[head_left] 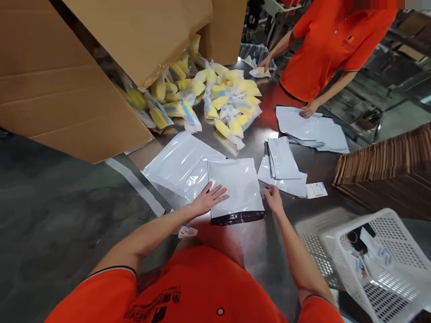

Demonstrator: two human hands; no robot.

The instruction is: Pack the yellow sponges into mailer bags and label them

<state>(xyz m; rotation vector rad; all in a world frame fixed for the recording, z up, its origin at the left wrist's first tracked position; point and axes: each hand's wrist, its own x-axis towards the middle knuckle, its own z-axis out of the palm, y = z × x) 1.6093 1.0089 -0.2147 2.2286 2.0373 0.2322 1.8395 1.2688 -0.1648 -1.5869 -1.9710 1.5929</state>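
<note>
A white plastic mailing bag (232, 184) lies in front of me on the metal table, its black inner lip (238, 218) toward me. My left hand (209, 200) rests on its left side, flat with the fingers spread. At the bag's right edge is my right hand (273, 197), its fingers curled in a pinch; what they hold, if anything, is too small to make out. Larger glossy white bags (180, 163) lie flat to the left. Folded white bags (284, 159) lie beyond my right hand, beside a printed label (316, 190).
Yellow items in clear wrappers (232, 96) are heaped at the back, beside a large cardboard box (60, 80). A co-worker (340, 49) touches a stack of white bags (311, 128) and a wrapped item. Stacked cardboard (384, 166) and a white plastic basket (357, 224) stand right.
</note>
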